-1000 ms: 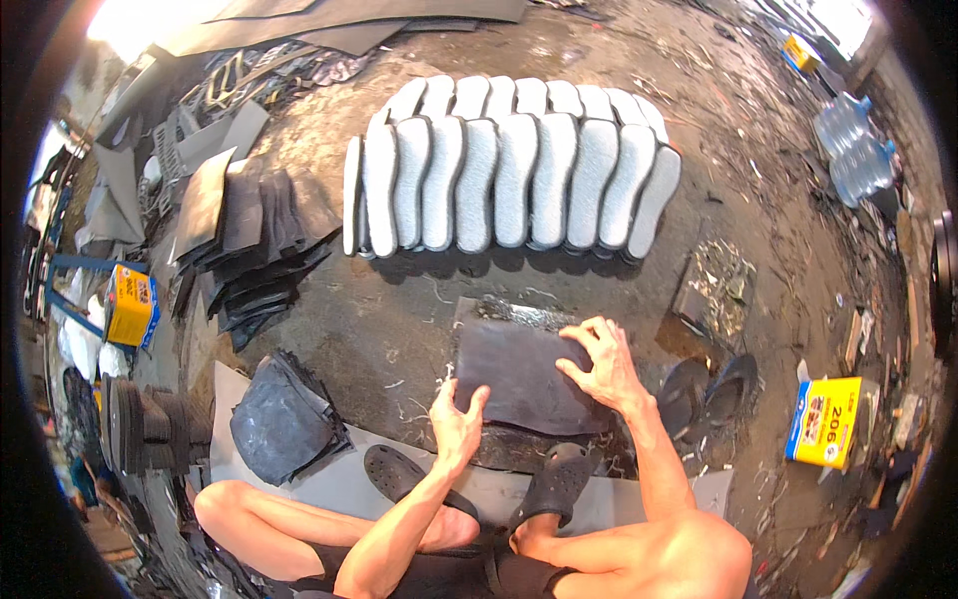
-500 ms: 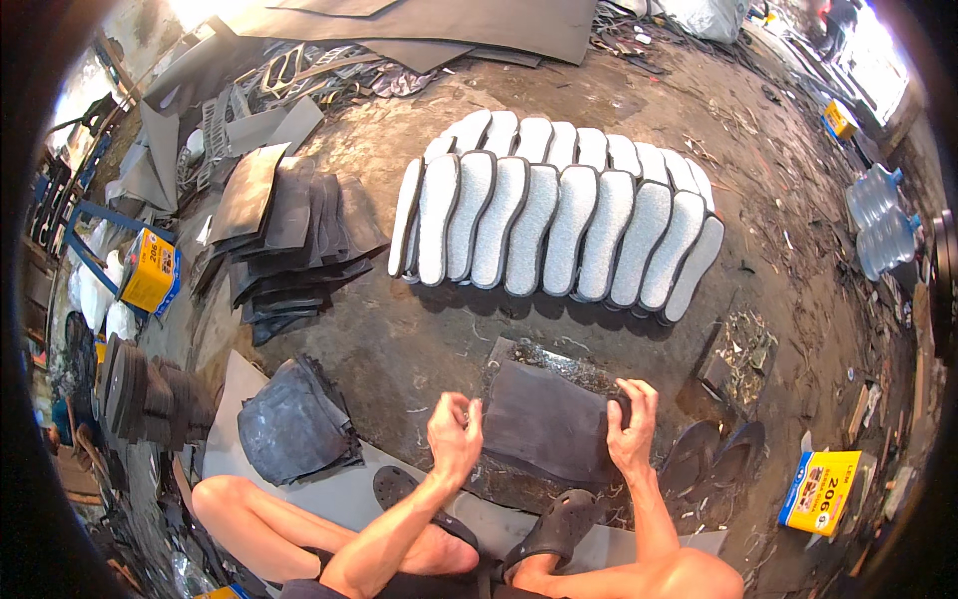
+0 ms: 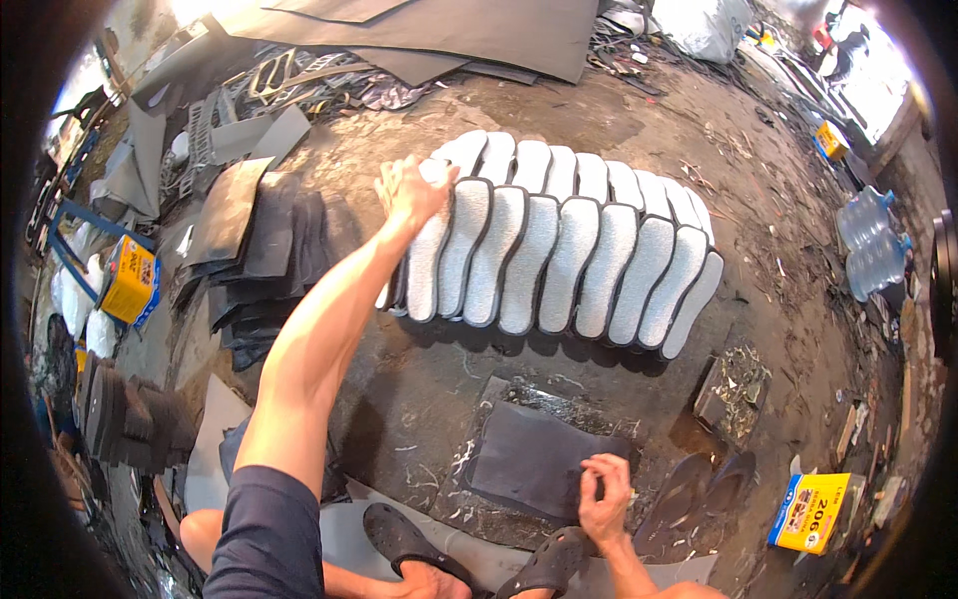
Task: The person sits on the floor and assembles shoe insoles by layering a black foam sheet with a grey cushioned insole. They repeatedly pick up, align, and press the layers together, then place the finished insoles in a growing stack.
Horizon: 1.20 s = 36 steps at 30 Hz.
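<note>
My left arm stretches forward to the rows of pale, fuzzy-topped insoles [image 3: 579, 265] with dark edges. My left hand [image 3: 411, 193] closes over the upper end of an insole at the left of the front row. In front of me, a dark rectangular sheet [image 3: 529, 449] lies on a worn dark block [image 3: 469, 479]. My right hand [image 3: 606, 491] hovers at the sheet's right edge, fingers half curled and thumb apart from them, with nothing visible in between.
Dark sheets [image 3: 284, 225] are stacked left of the insoles. Dark sole-shaped pieces [image 3: 135, 419] stand at far left. On the right are a pair of flip-flops [image 3: 684, 489], a scrap-covered block [image 3: 733, 389], a yellow box [image 3: 813, 511] and clear bottles [image 3: 873, 245].
My left hand has gone from beside the dark sheet up to the front row of insoles. My right hand has shifted slightly toward me and left. The view has tilted a little.
</note>
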Tool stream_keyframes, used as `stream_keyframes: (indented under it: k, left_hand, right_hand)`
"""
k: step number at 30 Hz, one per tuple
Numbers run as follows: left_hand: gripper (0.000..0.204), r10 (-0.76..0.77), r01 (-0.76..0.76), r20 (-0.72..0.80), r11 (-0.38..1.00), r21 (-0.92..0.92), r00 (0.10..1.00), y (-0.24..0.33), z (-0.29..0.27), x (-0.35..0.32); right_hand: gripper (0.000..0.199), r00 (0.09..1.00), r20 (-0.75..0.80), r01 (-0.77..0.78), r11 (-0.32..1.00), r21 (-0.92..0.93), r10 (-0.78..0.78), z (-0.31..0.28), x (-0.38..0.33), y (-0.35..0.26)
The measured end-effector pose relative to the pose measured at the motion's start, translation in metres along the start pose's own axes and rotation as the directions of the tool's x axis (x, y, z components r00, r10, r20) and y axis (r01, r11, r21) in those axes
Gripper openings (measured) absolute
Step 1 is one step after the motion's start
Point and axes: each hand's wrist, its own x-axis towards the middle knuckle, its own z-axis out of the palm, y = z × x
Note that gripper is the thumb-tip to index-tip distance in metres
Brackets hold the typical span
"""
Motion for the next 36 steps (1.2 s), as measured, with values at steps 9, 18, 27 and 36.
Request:
stream_keyframes:
  k: [9,18,27,36]
  left_hand:
    - [0.063,-0.152,0.140,0.161,0.987,0.082,0.975,-0.015,0.059,0.092]
    - [0.046,-0.322,0.208,-0.429,0.934,-0.292,0.844,-0.049,-0.003,0.115]
    - [0.033,0.197,0.454,0.409,-0.408,-0.792,0.891,0.063,-0.054,-0.200]
    - [0.069,0.086,0.571,0.640,0.373,-0.731,0.764,0.093,-0.088,-0.486]
  right_hand:
    - [0.013,0.994,0.109,-0.020,0.999,0.046,0.014,0.008,-0.024,-0.021]
    - [0.012,0.992,0.116,-0.050,0.995,0.083,0.040,-0.008,-0.020,-0.013]
    - [0.034,0.931,0.280,-0.358,0.745,0.563,0.235,0.002,0.010,-0.013]
    - [0.041,0.874,0.259,-0.398,0.300,0.867,0.412,-0.051,-0.032,-0.013]
